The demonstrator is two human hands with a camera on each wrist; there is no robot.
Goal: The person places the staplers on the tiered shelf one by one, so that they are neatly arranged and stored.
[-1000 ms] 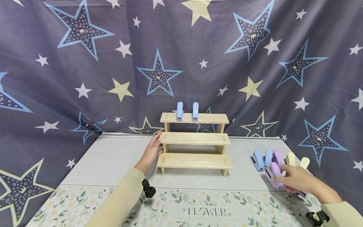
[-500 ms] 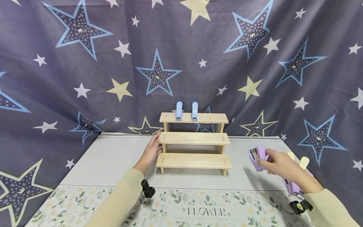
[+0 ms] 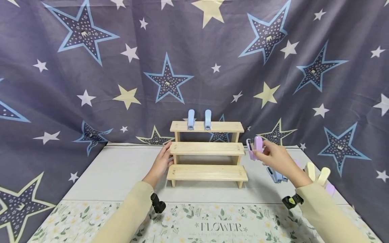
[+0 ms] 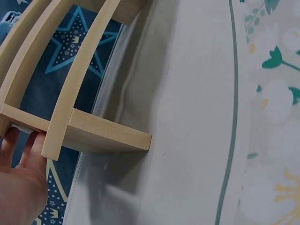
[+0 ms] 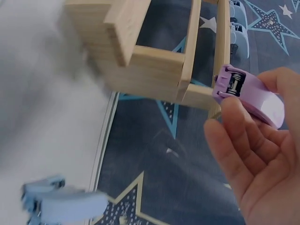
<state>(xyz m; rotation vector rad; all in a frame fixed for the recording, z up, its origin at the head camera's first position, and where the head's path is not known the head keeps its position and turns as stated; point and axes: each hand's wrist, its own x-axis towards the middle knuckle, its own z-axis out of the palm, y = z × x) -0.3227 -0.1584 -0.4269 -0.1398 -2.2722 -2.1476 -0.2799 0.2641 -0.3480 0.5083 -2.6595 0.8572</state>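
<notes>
A three-tier wooden shelf (image 3: 206, 148) stands in the middle of the table. My left hand (image 3: 161, 163) holds its left end at the middle tier; in the left wrist view the fingers (image 4: 33, 152) reach behind the wood and the thumb is out of sight. Right of the shelf, my right hand (image 3: 275, 157) pinches a purple stapler (image 3: 258, 144) in the air, level with the middle tier. The right wrist view shows this purple stapler (image 5: 253, 96) between thumb and fingers. Two blue staplers (image 3: 191, 119) stand side by side on the top tier.
More staplers lie at the right of the table, partly behind my right arm: blue ones (image 3: 275, 174), yellow ones (image 3: 323, 176) and a purple one (image 3: 330, 189). A star-patterned curtain (image 3: 121, 67) hangs close behind the shelf. A flowered cloth (image 3: 182, 219) covers the front.
My right hand has lifted the purple stapler from the group at the right and carried it left and up towards the shelf. The left hand has stayed on the shelf.
</notes>
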